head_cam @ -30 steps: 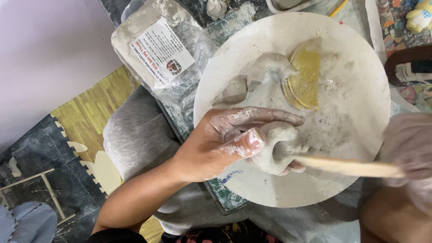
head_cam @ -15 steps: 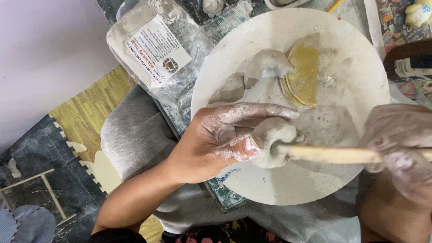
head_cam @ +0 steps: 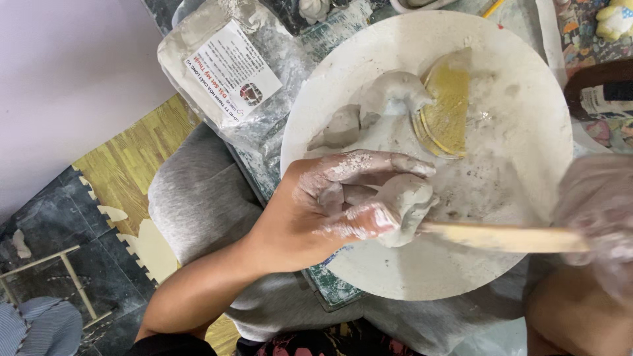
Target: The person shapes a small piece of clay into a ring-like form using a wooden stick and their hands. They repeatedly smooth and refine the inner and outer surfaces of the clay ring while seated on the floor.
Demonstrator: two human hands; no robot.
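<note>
left hand (head_cam: pixel 343 198) pinched clay lump (head_cam: pixel 409 207) over near part of round board (head_cam: pixel 527 132) | right hand (head_cam: pixel 600 217) blurred — closed on wooden stick (head_cam: pixel 501 237), tip at lump | risk: hard push — soft clay dents or tears

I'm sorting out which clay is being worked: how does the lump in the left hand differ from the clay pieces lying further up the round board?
The held clay lump is gripped by the left hand and a wooden stick, held in the right hand, meets it; the loose clay pieces lie untouched on the round board. The held lump is one compact rounded mass; the loose pieces are several, stretched beside a yellow disc. Both are the same pale grey clay.
</note>
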